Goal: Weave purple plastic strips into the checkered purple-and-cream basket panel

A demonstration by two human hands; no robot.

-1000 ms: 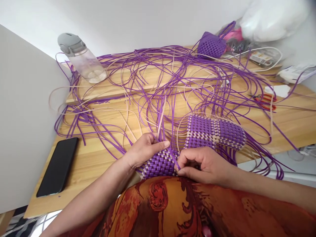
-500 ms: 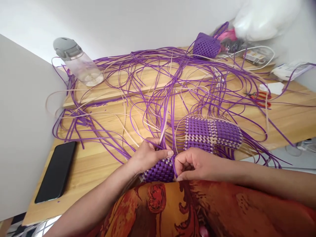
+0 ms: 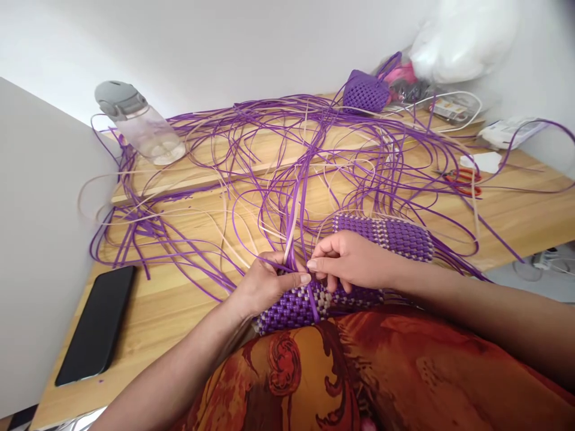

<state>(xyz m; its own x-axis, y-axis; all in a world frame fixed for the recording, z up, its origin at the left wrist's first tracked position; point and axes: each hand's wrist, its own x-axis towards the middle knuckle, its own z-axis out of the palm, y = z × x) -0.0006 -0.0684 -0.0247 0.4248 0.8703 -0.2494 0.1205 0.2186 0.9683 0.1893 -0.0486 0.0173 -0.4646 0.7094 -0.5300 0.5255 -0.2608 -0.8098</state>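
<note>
A woven purple and beige piece (image 3: 287,308) lies against my lap at the table's front edge, its far part (image 3: 404,236) resting on the table. My left hand (image 3: 269,284) grips its upper edge, thumb on top, with a bundle of purple and beige strips (image 3: 293,239) rising past the fingers. My right hand (image 3: 344,260) is just right of it, thumb and forefinger pinched at the base of the strips; a purple strip seems to be between them, though the tips partly hide it. One purple strip (image 3: 313,304) hangs down over the weave between both hands.
Long loose strips (image 3: 314,149) tangle across the wooden table. A bottle (image 3: 144,129) stands back left, a black phone (image 3: 96,326) front left. Orange-handled pliers (image 3: 462,179) lie at right. A small purple woven basket (image 3: 366,93) and a white plastic bag (image 3: 465,42) are at the back.
My right hand has moved up and away from the lap to the base of the strips. A purple strip now lies down over the weave. My left hand keeps its grip; the view shifted slightly.
</note>
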